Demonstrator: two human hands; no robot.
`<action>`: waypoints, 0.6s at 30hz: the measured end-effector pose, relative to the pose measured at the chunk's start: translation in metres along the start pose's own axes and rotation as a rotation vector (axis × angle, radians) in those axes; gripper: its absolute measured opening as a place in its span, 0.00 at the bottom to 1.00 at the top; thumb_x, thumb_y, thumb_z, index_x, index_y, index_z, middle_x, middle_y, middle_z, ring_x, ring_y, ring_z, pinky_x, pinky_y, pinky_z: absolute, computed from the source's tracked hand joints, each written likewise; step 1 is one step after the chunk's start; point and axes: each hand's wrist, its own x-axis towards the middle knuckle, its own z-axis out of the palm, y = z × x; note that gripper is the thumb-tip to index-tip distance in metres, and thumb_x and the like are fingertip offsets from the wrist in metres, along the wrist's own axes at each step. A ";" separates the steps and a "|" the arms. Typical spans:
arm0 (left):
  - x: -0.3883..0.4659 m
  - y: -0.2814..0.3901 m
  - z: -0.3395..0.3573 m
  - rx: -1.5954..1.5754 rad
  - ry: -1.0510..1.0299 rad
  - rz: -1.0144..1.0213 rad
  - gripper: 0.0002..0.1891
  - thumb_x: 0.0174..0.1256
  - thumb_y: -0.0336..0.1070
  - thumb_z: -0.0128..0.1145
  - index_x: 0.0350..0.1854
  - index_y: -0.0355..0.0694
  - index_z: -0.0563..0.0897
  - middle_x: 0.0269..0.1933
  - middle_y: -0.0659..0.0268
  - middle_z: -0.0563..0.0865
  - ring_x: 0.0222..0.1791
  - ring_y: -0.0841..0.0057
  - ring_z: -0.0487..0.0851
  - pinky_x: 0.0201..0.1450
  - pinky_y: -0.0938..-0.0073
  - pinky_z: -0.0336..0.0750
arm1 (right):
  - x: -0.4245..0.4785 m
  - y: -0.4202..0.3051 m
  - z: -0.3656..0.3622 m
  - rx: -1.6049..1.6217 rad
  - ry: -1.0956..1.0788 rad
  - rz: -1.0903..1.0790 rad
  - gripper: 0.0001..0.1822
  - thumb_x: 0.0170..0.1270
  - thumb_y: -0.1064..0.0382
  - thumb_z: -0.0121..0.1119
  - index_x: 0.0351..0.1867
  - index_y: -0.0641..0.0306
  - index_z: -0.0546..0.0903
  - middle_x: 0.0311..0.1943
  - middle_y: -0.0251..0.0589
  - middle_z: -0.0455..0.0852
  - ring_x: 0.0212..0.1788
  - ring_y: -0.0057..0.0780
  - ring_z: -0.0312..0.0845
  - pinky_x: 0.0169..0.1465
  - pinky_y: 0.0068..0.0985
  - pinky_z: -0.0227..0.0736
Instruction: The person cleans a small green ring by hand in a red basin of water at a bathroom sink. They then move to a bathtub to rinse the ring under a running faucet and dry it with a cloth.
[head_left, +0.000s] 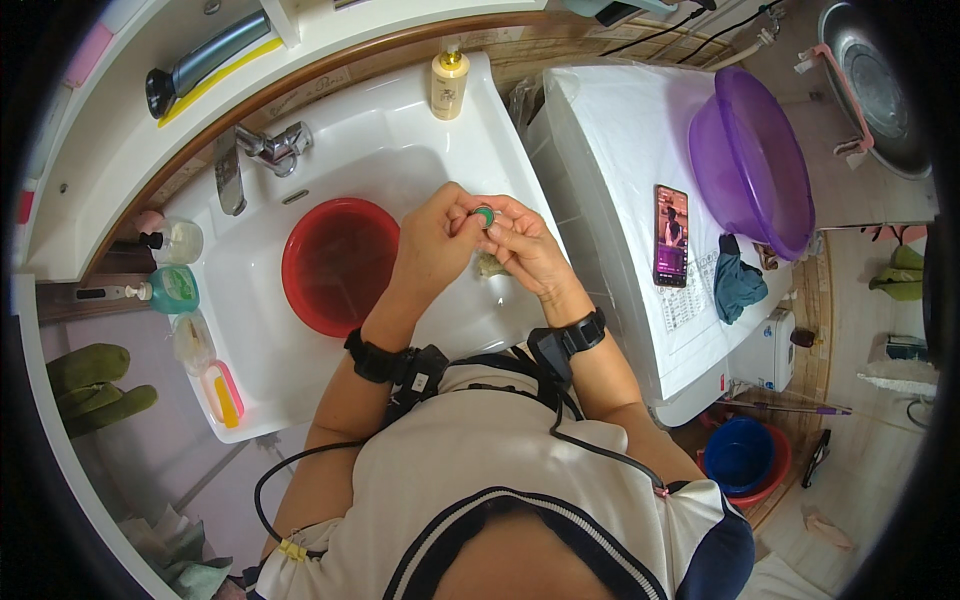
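A small round object (485, 217), green in the middle with a silvery rim, is pinched between the fingertips of both my hands; it is too small to tell what it is. My left hand (439, 236) grips its left side, and my right hand (529, 244) takes the right. Both are raised over the right part of a white washbasin (255, 375). Partly hidden below my right hand, a greenish scouring pad or sponge (493, 265) lies on the basin's ledge. In the bowl, left of my hands, stands a red plastic basin (292, 292) with dark water in it.
A chrome tap (276, 147) rises behind the bowl. One pump bottle (448, 86) stands at the back; a green soap bottle (174, 289) is among containers on the left ledge. To the right, a covered white top (600, 135) bears a phone (670, 236), a purple basin (716, 161) and a cloth (737, 281).
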 end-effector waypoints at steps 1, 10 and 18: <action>0.001 -0.002 -0.001 0.046 -0.005 0.004 0.04 0.56 0.24 0.58 0.33 0.35 0.78 0.20 0.72 0.76 0.20 0.90 0.69 0.23 0.86 0.64 | 0.000 -0.002 0.003 -0.011 0.003 -0.005 0.17 0.67 0.69 0.53 0.57 0.65 0.72 0.53 0.41 0.78 0.53 0.28 0.75 0.56 0.29 0.71; 0.003 -0.009 -0.001 -0.012 -0.004 -0.005 0.06 0.57 0.22 0.57 0.35 0.36 0.77 0.21 0.76 0.74 0.21 0.93 0.68 0.23 0.88 0.65 | 0.002 -0.003 0.004 0.023 -0.010 0.000 0.18 0.66 0.71 0.51 0.58 0.65 0.71 0.57 0.42 0.76 0.56 0.29 0.73 0.58 0.31 0.70; 0.008 -0.011 -0.003 0.128 -0.036 -0.002 0.05 0.56 0.22 0.57 0.33 0.36 0.75 0.20 0.73 0.74 0.20 0.90 0.71 0.25 0.86 0.68 | 0.005 0.004 -0.002 -0.025 -0.029 -0.026 0.18 0.64 0.74 0.51 0.56 0.63 0.73 0.57 0.40 0.76 0.56 0.28 0.73 0.58 0.30 0.70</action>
